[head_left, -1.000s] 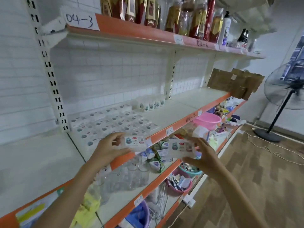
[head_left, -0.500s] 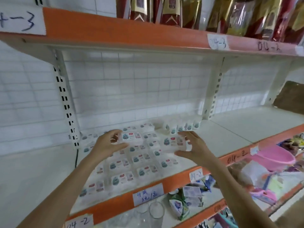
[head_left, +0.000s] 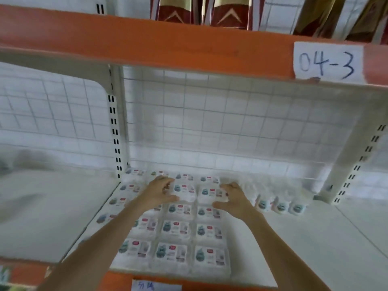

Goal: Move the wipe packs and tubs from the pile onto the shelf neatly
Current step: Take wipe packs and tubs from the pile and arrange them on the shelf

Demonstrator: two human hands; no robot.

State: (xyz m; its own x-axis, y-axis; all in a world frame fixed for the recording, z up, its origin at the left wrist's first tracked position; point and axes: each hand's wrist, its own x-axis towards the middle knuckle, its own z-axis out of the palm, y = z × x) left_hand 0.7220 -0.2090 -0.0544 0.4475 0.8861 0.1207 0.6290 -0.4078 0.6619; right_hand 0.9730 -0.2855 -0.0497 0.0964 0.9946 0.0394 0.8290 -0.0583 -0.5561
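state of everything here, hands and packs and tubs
left hand: grips a white wipe pack on the grid
right hand: grips a second white wipe pack
flat white wipe packs: lying label-up in rows
small white tubs: upright in a row

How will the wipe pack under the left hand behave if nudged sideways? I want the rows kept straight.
The wipe pack looks soft and film-wrapped, so it would probably dent rather than slide stiffly. It lies flat, so tipping seems unlikely. The left hand grips it among close neighbouring packs, so a push may shift those too.
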